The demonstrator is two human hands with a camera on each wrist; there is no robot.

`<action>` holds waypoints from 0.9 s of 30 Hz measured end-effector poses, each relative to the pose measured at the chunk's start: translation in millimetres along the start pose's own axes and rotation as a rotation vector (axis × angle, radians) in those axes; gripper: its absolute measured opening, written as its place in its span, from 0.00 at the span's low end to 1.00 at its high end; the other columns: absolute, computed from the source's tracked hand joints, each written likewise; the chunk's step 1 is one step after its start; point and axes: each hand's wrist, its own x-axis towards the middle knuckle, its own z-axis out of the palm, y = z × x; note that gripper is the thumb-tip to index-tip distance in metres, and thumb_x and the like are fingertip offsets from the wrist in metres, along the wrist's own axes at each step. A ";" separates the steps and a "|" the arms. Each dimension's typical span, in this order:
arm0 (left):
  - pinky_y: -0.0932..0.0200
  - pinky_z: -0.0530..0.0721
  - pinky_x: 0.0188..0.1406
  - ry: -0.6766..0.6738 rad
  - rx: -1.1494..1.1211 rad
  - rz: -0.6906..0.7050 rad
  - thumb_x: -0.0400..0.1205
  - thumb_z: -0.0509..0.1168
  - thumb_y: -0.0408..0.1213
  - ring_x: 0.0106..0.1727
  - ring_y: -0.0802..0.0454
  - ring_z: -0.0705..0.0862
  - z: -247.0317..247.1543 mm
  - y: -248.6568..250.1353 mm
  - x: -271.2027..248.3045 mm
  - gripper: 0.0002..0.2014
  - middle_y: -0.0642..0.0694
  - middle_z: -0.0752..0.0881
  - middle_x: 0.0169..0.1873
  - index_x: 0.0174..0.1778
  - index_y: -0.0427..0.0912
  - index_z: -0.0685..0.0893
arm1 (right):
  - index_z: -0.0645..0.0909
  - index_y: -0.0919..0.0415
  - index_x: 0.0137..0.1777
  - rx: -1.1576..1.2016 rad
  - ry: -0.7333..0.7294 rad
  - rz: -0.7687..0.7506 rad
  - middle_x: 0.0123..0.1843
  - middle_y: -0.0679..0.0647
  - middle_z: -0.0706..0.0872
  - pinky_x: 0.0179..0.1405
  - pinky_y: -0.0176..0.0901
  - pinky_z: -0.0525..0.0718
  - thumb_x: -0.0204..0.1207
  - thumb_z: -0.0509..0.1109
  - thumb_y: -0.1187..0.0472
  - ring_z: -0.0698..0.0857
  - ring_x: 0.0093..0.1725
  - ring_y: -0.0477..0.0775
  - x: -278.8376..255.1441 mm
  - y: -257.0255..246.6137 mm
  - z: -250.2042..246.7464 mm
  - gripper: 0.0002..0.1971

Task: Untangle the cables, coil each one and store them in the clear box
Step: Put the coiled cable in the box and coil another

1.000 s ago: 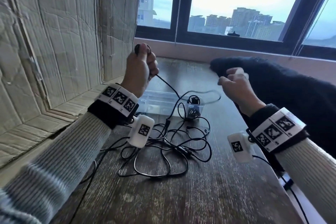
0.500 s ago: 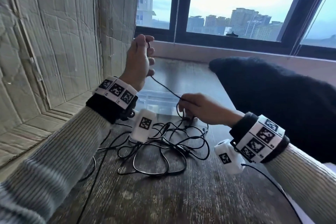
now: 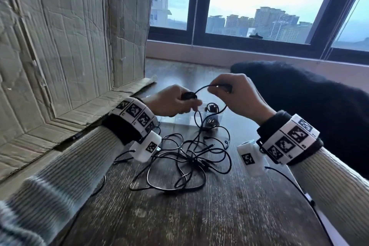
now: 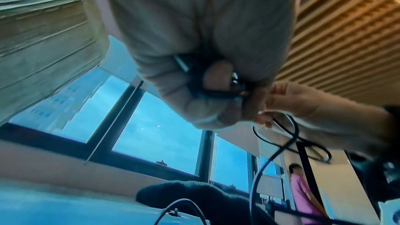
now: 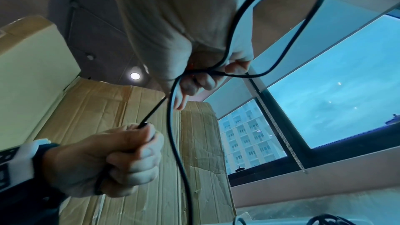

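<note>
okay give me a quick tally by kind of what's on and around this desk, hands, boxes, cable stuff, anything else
Hands: 2, the left hand and the right hand, both gripping the black cable
Clear box: 1, already holding coiled cable
Tangled pile of black cables: 1, separate cables too knotted to count
Cardboard sheets: 1 group
Dark fuzzy cloth: 1
Total: 6

My left hand [image 4: 194, 57]: curled round a small black cable coil [image 4: 216, 90].
My right hand [image 4: 314, 109]: pinching the thin black cable [image 4: 259, 168].
</note>
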 end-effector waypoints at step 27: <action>0.66 0.71 0.19 0.721 -0.177 0.005 0.87 0.54 0.53 0.17 0.63 0.73 -18.2 -21.1 24.2 0.22 0.53 0.79 0.23 0.40 0.42 0.84 | 0.85 0.57 0.44 0.250 -0.363 -0.005 0.34 0.49 0.87 0.38 0.35 0.80 0.83 0.65 0.60 0.83 0.32 0.47 -23.5 -7.3 25.7 0.09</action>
